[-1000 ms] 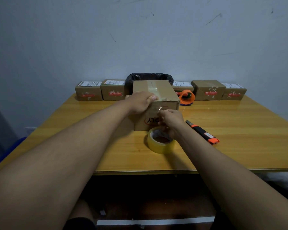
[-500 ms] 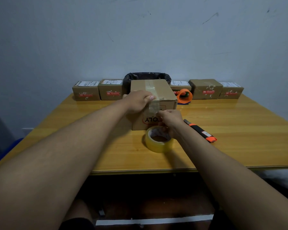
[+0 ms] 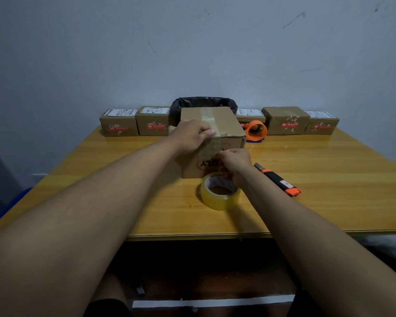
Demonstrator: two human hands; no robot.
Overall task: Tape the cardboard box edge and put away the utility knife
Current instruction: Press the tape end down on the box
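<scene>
A brown cardboard box (image 3: 226, 124) stands mid-table with clear tape along its top seam. My left hand (image 3: 190, 136) presses on the box's near top edge, thumb on the tape strip (image 3: 209, 146) that runs down the front face. My right hand (image 3: 234, 162) pinches the lower end of that strip against the front of the box. A roll of clear tape (image 3: 220, 192) lies flat just in front of the box, under my right wrist. The black and orange utility knife (image 3: 278, 179) lies on the table to the right of my right forearm, untouched.
Several small labelled cardboard boxes (image 3: 119, 124) line the back edge of the wooden table (image 3: 329, 191). An orange tape dispenser (image 3: 256, 130) sits behind the box on the right. A bin with a black bag (image 3: 204, 104) stands behind the box against the wall.
My right hand has drawn the tape end down the box's front face. My left hand stays on the top edge. The knife and roll have not moved.
</scene>
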